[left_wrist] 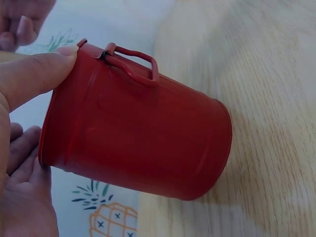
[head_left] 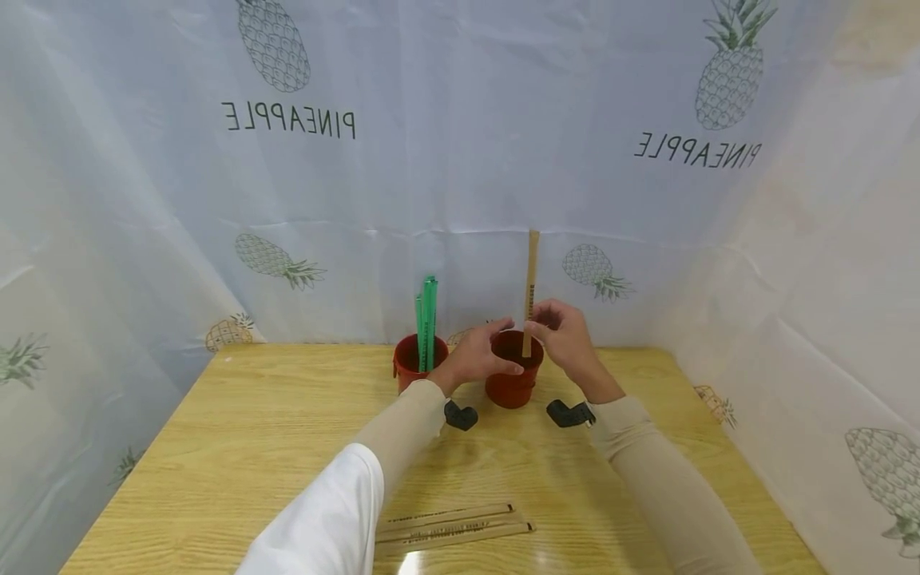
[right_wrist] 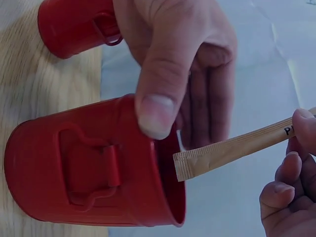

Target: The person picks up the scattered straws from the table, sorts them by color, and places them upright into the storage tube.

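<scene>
A small red metal bucket [head_left: 509, 394] with side handles stands at the back of the table. My left hand [head_left: 474, 356] holds it by the rim, thumb on the near side, fingers round behind, as the left wrist view shows. Between thumb and fingertips, my right hand [head_left: 570, 339] pinches a long, slim brown paper packet [head_left: 532, 275], held nearly upright. In the right wrist view the packet's crimped lower end [right_wrist: 184, 166] is at the bucket's mouth. The inside of the bucket is mostly dark.
Left of my left hand stands a second red bucket [head_left: 406, 357], with several green slim packets [head_left: 429, 319] upright in it. Several more brown packets [head_left: 460, 527] lie at the table's front. A white pineapple-print curtain [head_left: 460, 176] hangs behind the wooden table [head_left: 287, 431].
</scene>
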Demonstrator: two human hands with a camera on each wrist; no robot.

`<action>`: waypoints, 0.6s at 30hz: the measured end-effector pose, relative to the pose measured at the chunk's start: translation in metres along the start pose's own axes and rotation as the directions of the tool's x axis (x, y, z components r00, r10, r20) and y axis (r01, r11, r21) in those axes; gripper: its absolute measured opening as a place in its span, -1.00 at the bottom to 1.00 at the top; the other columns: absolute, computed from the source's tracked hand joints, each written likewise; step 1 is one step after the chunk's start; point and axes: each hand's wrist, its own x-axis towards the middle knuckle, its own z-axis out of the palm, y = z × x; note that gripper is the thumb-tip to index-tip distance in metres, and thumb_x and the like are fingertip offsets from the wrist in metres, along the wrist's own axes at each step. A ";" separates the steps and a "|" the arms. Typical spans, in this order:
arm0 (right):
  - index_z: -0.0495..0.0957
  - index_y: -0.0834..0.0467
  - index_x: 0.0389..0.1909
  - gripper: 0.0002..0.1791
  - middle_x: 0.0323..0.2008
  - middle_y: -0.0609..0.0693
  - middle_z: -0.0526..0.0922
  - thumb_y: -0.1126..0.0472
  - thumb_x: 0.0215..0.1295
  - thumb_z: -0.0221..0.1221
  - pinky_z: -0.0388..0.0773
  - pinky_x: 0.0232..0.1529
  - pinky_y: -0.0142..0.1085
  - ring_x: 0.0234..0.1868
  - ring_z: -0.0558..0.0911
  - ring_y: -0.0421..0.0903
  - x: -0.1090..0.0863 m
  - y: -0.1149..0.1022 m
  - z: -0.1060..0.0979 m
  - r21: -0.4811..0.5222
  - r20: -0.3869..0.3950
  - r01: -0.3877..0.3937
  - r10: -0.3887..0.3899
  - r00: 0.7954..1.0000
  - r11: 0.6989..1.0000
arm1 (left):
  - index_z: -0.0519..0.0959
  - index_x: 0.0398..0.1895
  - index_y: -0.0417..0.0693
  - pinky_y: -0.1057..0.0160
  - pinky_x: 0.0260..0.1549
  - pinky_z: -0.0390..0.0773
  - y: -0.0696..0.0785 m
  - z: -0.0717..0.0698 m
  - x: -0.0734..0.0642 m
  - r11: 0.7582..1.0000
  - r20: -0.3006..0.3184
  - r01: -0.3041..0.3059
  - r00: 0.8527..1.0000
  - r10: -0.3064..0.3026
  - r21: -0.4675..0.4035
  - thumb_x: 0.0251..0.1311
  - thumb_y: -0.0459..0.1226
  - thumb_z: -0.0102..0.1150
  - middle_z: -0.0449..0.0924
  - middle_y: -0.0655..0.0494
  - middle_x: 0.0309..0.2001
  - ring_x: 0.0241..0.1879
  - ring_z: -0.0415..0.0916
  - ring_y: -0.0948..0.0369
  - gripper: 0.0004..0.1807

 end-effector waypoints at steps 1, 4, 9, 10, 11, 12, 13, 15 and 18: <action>0.63 0.29 -0.08 -0.86 -0.18 0.21 0.67 0.31 0.43 0.26 0.60 -0.11 -0.40 -0.17 0.59 0.00 0.000 0.002 0.001 -0.017 -0.003 -0.006 0.005 1.000 1.000 | 0.22 0.63 -0.06 -0.02 0.36 0.57 0.000 0.000 0.000 1.000 0.001 0.001 1.000 -0.001 0.000 0.13 -0.13 0.55 0.51 -0.02 0.44 0.36 0.52 0.01 0.02; 0.64 0.27 -0.08 -0.86 -0.17 0.22 0.68 0.31 0.43 0.26 0.62 -0.14 -0.33 -0.17 0.60 0.03 0.001 0.007 0.005 -0.049 0.003 -0.020 0.020 1.000 0.999 | 0.21 0.63 -0.04 -0.03 0.35 0.58 -0.001 0.001 0.000 1.000 0.001 0.001 1.000 -0.001 -0.003 0.12 -0.12 0.56 0.51 -0.01 0.44 0.35 0.52 0.01 0.03; 0.65 0.29 -0.09 -0.87 -0.19 0.23 0.70 0.34 0.41 0.26 0.63 -0.21 -0.28 -0.19 0.62 0.06 -0.002 0.014 0.014 -0.077 0.028 -0.004 0.006 1.000 0.997 | 0.24 0.62 0.03 -0.01 0.34 0.59 -0.002 0.000 0.001 1.000 0.002 -0.009 1.000 0.009 -0.015 0.11 -0.14 0.56 0.55 0.01 0.40 0.33 0.54 0.03 0.01; 0.65 0.29 -0.10 -0.88 -0.20 0.23 0.70 0.35 0.41 0.26 0.63 -0.21 -0.29 -0.20 0.62 0.05 -0.003 0.015 0.016 -0.080 0.034 0.002 0.000 0.999 0.997 | 0.26 0.62 0.06 0.01 0.33 0.59 -0.002 0.000 0.001 1.000 0.001 -0.015 1.000 0.015 -0.018 0.12 -0.14 0.56 0.56 0.02 0.39 0.32 0.54 0.04 -0.01; 0.65 0.30 -0.10 -0.88 -0.20 0.23 0.71 0.36 0.40 0.27 0.62 -0.21 -0.29 -0.21 0.63 0.04 -0.004 0.017 0.017 -0.089 0.035 0.014 -0.011 0.999 0.996 | 0.27 0.61 0.08 0.02 0.32 0.60 -0.002 0.000 0.001 1.000 0.002 -0.020 1.000 0.020 -0.018 0.12 -0.14 0.56 0.57 0.03 0.37 0.31 0.55 0.05 -0.02; 0.65 0.29 -0.10 -0.88 -0.20 0.23 0.71 0.37 0.39 0.27 0.62 -0.23 -0.29 -0.22 0.62 0.03 -0.004 0.018 0.018 -0.091 0.042 0.017 -0.013 0.999 0.996 | 0.28 0.60 0.10 0.03 0.32 0.60 -0.003 0.001 0.002 1.000 0.001 -0.025 1.000 0.025 -0.018 0.12 -0.15 0.56 0.58 0.04 0.36 0.30 0.55 0.05 -0.03; 0.65 0.29 -0.09 -0.87 -0.19 0.23 0.71 0.37 0.39 0.28 0.61 -0.25 -0.29 -0.22 0.62 0.03 -0.005 0.020 0.019 -0.099 0.045 0.024 -0.020 0.999 0.995 | 0.30 0.60 0.12 0.04 0.32 0.60 -0.003 0.001 0.002 0.999 0.001 -0.033 0.999 0.033 -0.017 0.13 -0.15 0.56 0.58 0.05 0.36 0.29 0.55 0.06 -0.05; 0.66 0.27 -0.06 -0.83 -0.15 0.22 0.72 0.36 0.37 0.30 0.60 -0.25 -0.31 -0.22 0.62 0.02 -0.007 0.022 0.020 -0.111 0.046 0.029 -0.024 0.999 0.993 | 0.31 0.59 0.15 0.05 0.32 0.60 -0.003 0.001 0.003 0.999 -0.001 -0.041 0.999 0.041 -0.009 0.14 -0.14 0.56 0.58 0.07 0.36 0.30 0.54 0.06 -0.06; 0.67 0.24 0.02 -0.75 -0.05 0.21 0.73 0.33 0.35 0.34 0.59 -0.27 -0.35 -0.20 0.61 0.01 -0.010 0.025 0.022 -0.115 0.028 0.023 -0.020 0.999 0.993 | 0.37 0.54 0.15 0.05 0.31 0.61 -0.003 0.001 0.002 0.999 -0.005 -0.040 0.999 0.040 -0.006 0.13 -0.13 0.56 0.59 0.06 0.35 0.29 0.56 0.06 -0.11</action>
